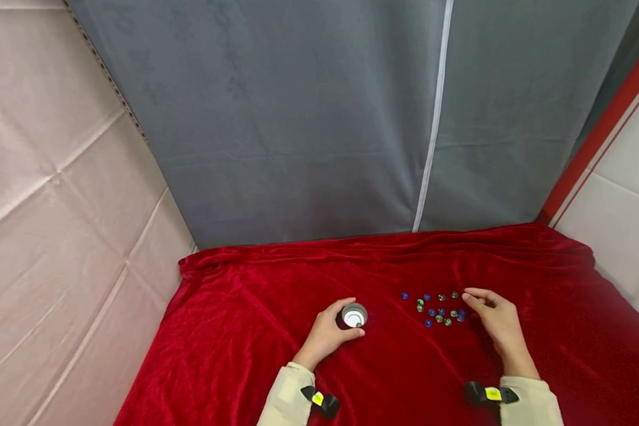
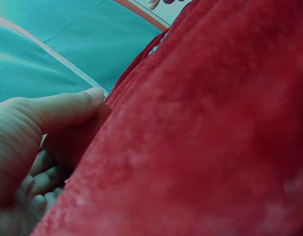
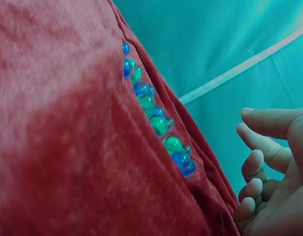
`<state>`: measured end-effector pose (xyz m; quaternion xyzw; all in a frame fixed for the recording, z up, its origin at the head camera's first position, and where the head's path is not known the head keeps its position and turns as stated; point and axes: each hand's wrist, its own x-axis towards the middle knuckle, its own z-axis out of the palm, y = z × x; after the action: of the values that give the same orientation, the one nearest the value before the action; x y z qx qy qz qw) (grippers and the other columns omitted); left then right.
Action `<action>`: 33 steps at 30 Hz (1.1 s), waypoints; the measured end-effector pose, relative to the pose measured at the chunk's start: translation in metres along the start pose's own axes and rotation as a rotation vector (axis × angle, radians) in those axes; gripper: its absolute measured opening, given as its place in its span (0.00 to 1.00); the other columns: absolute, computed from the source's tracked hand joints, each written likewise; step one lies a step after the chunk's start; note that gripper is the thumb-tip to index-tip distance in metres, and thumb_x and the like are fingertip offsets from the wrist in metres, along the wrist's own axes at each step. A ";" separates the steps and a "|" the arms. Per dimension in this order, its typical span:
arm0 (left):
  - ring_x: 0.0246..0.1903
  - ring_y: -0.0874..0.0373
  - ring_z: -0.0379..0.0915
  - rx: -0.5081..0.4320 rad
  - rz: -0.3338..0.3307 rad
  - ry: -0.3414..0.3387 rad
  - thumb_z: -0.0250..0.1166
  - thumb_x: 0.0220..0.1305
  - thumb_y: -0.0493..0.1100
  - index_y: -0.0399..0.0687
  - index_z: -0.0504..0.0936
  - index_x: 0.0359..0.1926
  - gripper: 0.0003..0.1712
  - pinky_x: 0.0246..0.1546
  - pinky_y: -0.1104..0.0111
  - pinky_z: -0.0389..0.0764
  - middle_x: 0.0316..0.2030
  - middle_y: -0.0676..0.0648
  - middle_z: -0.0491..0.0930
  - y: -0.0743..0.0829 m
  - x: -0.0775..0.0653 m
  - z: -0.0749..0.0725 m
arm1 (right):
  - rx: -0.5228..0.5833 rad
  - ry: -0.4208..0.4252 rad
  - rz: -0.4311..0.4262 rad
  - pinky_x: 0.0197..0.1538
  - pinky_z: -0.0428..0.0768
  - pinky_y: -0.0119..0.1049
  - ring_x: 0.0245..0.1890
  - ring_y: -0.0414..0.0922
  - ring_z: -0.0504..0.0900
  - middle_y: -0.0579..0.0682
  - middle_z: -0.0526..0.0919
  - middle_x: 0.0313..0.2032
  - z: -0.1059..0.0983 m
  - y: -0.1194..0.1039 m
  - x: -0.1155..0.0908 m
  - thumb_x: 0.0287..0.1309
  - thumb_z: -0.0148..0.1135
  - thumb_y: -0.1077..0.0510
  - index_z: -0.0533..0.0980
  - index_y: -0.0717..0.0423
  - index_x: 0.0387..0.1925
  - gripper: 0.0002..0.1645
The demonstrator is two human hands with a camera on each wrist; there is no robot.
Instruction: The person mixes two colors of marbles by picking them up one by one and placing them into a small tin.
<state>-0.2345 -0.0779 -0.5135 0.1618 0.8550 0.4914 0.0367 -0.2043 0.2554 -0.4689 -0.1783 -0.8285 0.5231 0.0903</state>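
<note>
My left hand [image 1: 331,332] grips a small round cup [image 1: 352,317], thumb on the near side and fingers round the far side. Dark walls and a white bottom show from above, with a small greenish marble [image 1: 358,324] inside. In the left wrist view the cup's brownish side [image 2: 75,140] appears behind the thumb. Several blue marbles [image 1: 428,323] and greenish clear marbles [image 1: 448,322] lie loosely grouped on the red cloth. Just right of them hovers my right hand [image 1: 494,316]; the right wrist view shows its thumb and forefinger apart, nothing between them.
Wrinkled red velvet cloth [image 1: 234,331] covers the table. Behind it hangs a grey curtain [image 1: 298,148] with a pale strip. A pinkish panel [image 1: 74,207] stands at the left and a white, red-edged panel [image 1: 628,189] at the right.
</note>
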 end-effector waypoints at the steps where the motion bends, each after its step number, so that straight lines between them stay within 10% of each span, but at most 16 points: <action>1: 0.58 0.52 0.73 0.000 0.002 0.001 0.77 0.47 0.48 0.55 0.74 0.62 0.39 0.62 0.54 0.71 0.57 0.50 0.79 0.000 0.000 0.000 | -0.002 -0.001 0.002 0.27 0.71 0.27 0.25 0.30 0.69 0.34 0.70 0.24 0.000 0.001 0.000 0.63 0.61 0.51 0.76 0.68 0.53 0.26; 33: 0.58 0.52 0.73 0.003 -0.004 -0.006 0.76 0.48 0.49 0.55 0.74 0.63 0.39 0.62 0.54 0.71 0.58 0.50 0.78 0.001 0.000 -0.001 | -0.190 -0.259 -0.043 0.34 0.68 0.25 0.34 0.32 0.66 0.46 0.73 0.36 -0.012 0.027 0.006 0.60 0.61 0.58 0.73 0.69 0.57 0.26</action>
<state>-0.2344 -0.0776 -0.5120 0.1617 0.8558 0.4897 0.0400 -0.2005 0.2783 -0.4885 -0.0994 -0.8825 0.4591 -0.0232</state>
